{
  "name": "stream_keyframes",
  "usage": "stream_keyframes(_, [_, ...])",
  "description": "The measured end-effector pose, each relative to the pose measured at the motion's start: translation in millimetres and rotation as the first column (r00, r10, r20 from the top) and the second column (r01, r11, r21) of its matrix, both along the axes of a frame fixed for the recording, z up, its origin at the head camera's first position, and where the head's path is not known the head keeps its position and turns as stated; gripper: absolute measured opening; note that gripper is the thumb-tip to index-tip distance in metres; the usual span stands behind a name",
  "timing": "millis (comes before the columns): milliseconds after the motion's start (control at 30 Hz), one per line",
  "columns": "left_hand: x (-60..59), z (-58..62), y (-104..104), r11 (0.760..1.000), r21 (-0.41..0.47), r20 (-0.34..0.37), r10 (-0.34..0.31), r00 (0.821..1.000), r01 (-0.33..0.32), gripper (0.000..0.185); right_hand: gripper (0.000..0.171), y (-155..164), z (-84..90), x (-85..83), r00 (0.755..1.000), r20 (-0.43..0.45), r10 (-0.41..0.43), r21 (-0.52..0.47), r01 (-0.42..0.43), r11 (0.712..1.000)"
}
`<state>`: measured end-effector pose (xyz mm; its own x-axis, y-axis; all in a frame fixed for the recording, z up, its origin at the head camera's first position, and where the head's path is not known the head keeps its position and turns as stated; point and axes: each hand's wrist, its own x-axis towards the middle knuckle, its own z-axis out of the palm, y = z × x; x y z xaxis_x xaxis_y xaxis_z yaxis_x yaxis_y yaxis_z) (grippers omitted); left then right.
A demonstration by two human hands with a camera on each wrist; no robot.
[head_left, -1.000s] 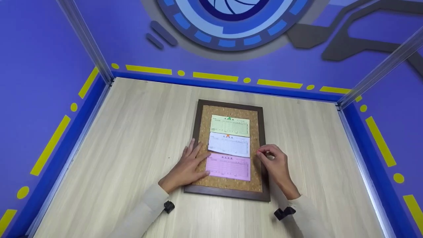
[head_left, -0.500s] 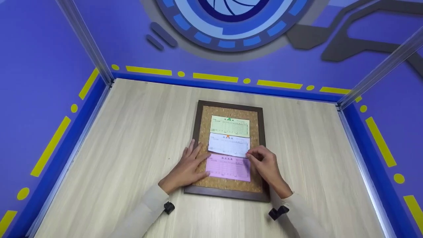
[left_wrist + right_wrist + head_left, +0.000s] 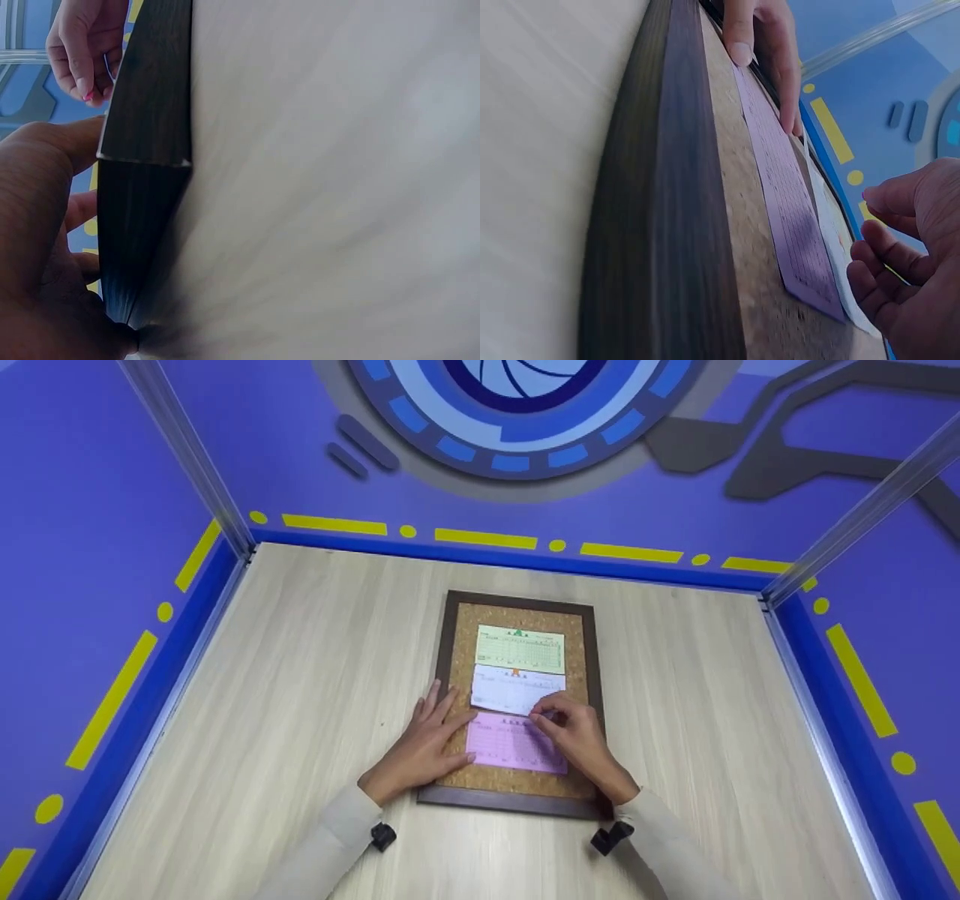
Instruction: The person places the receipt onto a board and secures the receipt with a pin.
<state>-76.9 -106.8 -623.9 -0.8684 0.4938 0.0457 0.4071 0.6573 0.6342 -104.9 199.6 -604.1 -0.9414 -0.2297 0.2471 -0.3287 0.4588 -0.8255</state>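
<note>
A cork board in a dark wooden frame lies on the table. On it a pink printed slip lies below a white slip and a pale green slip. My left hand rests across the board's left side, fingers spread, with thumb and index finger at the pink slip's left edge. My right hand is over the pink slip's top edge. Its thumb and index finger pinch a small pinkish-red pin, mostly hidden by the fingertips.
A green pin is at the green slip's top, an orange pin at the white slip's top. Blue panels with yellow marks border the wooden table. Both sleeves carry black wrist cameras.
My right hand has moved left from the board's right frame edge to the top of the pink slip, still pinching the pin. The left hand keeps its place.
</note>
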Motion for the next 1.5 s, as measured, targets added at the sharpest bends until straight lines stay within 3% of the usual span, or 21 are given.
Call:
stream_keyframes(333, [9.8,-7.9,0.9,1.0,0.009,-0.008,-0.003,1.0,0.003,0.069,0.004,-7.2,-10.9,7.1,0.994,0.079,0.081,0.051,-0.085,0.995])
stream_keyframes(633, [20.6,-14.6,1.0,0.999,0.031,-0.006,0.017,1.0,-0.017,0.069,0.005,-6.1,-19.3,10.6,0.988,0.126,0.092,0.092,-0.104,0.99])
stream_keyframes(1033, [11.6,-8.4,-1.5,1.0,0.014,-0.009,0.028,1.0,-0.028,0.07,0.002,-8.5,-9.7,-4.4,0.979,0.175,0.102,0.097,-0.12,0.988])
stream_keyframes(1500, [0.3,-1.3,0.4,1.0,0.007,-0.023,0.003,1.0,-0.003,0.07,0.004,-13.9,0.2,-14.9,0.984,0.17,0.053,0.178,-0.083,0.981])
